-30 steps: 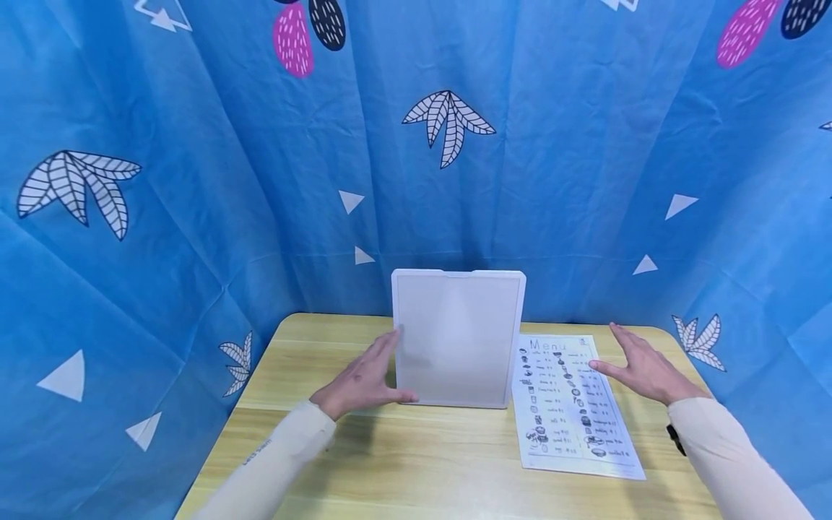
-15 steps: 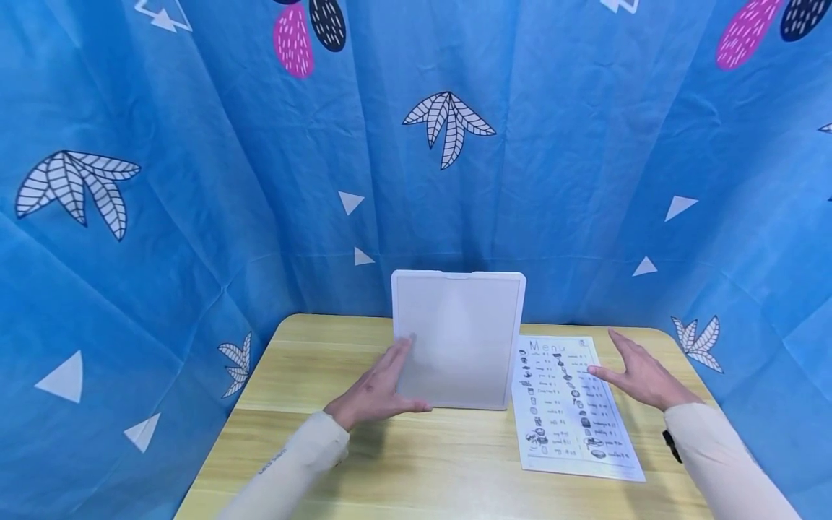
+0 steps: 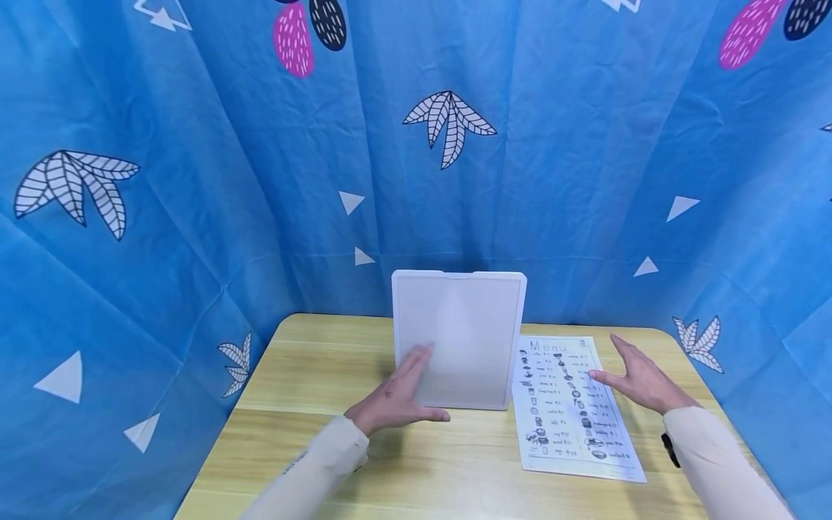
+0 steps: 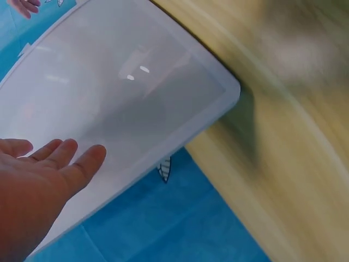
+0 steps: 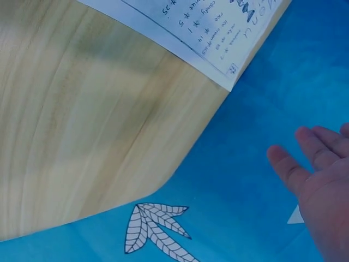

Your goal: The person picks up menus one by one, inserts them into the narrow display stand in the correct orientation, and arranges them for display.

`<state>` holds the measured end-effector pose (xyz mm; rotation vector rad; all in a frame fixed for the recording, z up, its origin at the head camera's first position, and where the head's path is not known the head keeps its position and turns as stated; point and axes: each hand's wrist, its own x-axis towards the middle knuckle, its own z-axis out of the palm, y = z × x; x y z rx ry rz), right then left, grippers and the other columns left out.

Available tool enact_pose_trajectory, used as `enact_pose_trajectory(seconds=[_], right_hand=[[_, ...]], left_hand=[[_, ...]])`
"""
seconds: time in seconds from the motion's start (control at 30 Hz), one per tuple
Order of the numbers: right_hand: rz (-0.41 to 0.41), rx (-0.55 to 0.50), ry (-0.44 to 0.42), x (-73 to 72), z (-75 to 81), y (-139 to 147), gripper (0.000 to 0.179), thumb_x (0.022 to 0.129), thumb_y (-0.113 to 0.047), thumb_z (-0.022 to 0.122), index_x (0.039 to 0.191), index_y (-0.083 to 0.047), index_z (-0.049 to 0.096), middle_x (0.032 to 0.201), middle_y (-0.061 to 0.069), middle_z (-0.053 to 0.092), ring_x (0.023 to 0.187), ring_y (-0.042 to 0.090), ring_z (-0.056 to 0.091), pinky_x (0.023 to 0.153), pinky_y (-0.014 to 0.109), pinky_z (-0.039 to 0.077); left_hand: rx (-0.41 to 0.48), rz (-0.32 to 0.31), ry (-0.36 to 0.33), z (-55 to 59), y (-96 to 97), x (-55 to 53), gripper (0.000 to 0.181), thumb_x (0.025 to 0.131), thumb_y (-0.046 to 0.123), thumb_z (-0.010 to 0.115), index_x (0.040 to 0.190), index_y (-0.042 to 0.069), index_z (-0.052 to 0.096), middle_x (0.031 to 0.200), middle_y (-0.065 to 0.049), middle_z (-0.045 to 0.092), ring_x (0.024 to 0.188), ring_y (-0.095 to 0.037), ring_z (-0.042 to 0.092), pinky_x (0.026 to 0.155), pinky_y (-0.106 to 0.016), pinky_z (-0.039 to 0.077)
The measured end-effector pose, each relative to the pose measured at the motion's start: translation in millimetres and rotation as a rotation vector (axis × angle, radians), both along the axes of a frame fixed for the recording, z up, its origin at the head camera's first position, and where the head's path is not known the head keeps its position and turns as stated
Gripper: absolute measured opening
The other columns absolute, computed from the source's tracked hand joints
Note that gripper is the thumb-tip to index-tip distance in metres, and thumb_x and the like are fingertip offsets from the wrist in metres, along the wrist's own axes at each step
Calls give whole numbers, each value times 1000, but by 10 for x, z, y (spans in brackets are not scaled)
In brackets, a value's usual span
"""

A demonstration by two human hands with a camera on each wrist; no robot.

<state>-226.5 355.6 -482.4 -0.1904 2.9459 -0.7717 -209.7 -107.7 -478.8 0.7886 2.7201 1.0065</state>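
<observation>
A white, square-framed panel with a notch in its top edge stands upright at the back of the table. My left hand is in front of its lower left part, fingers extended and thumb apart, holding nothing. In the left wrist view those fingers show against the smooth grey-white face; whether they touch it I cannot tell. To the right lies a printed sheet headed "Menu". Over its right edge hovers my right hand, spread and holding nothing; its fingers are straight in the right wrist view.
The light wooden table has rounded back corners. A blue patterned curtain hangs close behind it and along both sides. The panel's lower edge rests near the sheet's left side.
My left hand has moved rightward and slightly nearer, from the panel's left edge to in front of its face. The right hand has dropped slightly. Panel and sheet stay put.
</observation>
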Motion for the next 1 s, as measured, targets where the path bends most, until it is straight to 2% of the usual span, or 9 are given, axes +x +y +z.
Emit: enact_pose_trajectory(seconds=[0.3, 0.67, 1.0], right_hand=[[-30, -9, -24, 22, -23, 12, 115, 88, -57, 69, 152, 14, 6, 150, 46, 15, 133, 66, 20, 101, 77, 24], [-59, -84, -39, 35, -144, 37, 119, 86, -53, 74, 154, 11, -1, 151, 44, 14, 133, 66, 19, 101, 77, 24], [-86, -96, -57, 47, -260, 32, 124, 83, -58, 74, 153, 12, 0, 148, 46, 20, 131, 65, 24, 101, 75, 28]], left_hand=[[30, -18, -33, -132, 130, 6, 125, 71, 66, 80, 162, 17, 10, 167, -2, 11, 151, -22, 13, 118, -48, 25], [80, -31, -50, -296, 330, 17, 123, 69, 59, 85, 161, 15, 16, 165, -3, 19, 149, -26, 23, 116, -49, 29], [120, -29, -85, -479, 483, 21, 118, 69, 51, 88, 159, 13, 22, 163, -3, 23, 148, -25, 26, 117, -47, 29]])
